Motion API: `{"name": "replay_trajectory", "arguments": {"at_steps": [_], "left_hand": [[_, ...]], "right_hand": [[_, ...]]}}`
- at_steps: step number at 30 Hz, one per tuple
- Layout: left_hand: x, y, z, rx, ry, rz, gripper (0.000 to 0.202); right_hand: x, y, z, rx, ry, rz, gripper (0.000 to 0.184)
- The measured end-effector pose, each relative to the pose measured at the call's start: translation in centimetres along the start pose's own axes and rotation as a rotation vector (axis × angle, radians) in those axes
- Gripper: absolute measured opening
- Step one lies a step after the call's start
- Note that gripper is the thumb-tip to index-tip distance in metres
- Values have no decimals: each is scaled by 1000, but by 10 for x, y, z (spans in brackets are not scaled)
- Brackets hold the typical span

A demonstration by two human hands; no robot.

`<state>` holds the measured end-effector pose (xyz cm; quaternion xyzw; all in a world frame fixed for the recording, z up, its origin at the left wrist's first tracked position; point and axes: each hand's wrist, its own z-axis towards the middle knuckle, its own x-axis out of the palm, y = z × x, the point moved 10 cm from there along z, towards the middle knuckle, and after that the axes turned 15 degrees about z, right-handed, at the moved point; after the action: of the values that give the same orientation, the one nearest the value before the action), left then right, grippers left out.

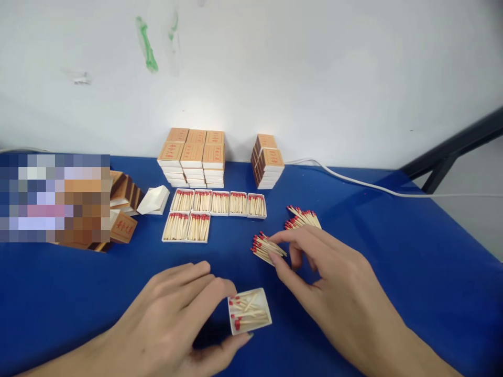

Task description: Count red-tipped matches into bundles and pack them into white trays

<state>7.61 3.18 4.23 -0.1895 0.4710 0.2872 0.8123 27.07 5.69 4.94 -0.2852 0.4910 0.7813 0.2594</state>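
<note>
My left hand [176, 314] grips a white matchbox tray [268, 306] by its left end, between thumb and index finger. Several red-tipped matches [249, 313] lie loosely inside it, with part of its floor showing. My right hand [334, 277] is at a small pile of matches [264, 245], thumb and index finger pinching some at the pile's right side. Behind that hand lies a second match pile [302, 217], partly hidden by it. Filled matchbox trays [191, 229] stand in two rows beyond my hands, their match heads pointing away from me.
Stacked closed matchboxes [192, 153] stand against the wall, with a smaller stack [268, 159] to their right. More matchbox sleeves [123, 228] and a white tray [155, 199] are at the left, beside a blurred area. A white cable [353, 180] crosses the blue table [424, 272].
</note>
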Motion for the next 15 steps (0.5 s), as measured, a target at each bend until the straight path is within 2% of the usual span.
{"name": "replay_trajectory", "arguments": {"at_steps": [3,7,15], "left_hand": [[3,1,-1,3,10,11,18],[8,1,-2,-8,29,-24,16],[6,-1,6,-3,39,-42,16]], "right_hand": [[6,-6,-1,24,46,-19,5],[13,-7,-5,-13,69,-28,7],[18,-6,-7,-35,103,-3,15]]}}
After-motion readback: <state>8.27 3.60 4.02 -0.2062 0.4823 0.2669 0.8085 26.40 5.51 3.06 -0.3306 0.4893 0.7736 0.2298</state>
